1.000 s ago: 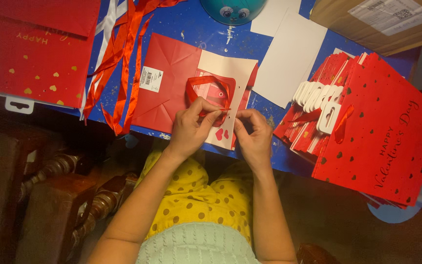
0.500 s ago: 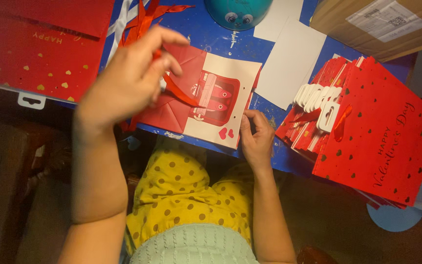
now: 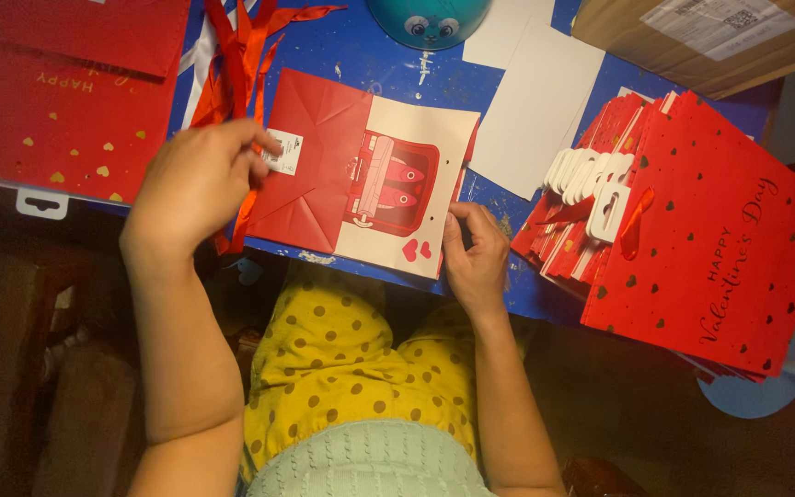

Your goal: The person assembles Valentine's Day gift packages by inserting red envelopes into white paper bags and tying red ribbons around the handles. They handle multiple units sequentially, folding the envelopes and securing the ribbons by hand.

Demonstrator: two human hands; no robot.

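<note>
A folded red and cream paper gift bag (image 3: 324, 147) lies flat on the blue table (image 3: 370, 64) in front of me. My right hand (image 3: 476, 253) pinches its lower right corner near two small red hearts. My left hand (image 3: 197, 179) hovers at the bag's left edge, fingers curled over a red ribbon (image 3: 232, 216) that trails down from a bunch of ribbons (image 3: 232, 55). Whether the fingers actually grip the ribbon is unclear.
A stack of red heart-printed gift bags (image 3: 720, 230) with white hang tabs lies at the right. Another flat red bag pack (image 3: 57, 101) sits at the left. White card sheets (image 3: 545, 101), a teal round object (image 3: 430, 18) and a cardboard box (image 3: 692, 37) are at the back.
My left hand left the bag's middle, swung up and left to the ribbons, then came down to the bag's left edge. The red ribbon loop no longer lies on the bag. My right hand stayed.
</note>
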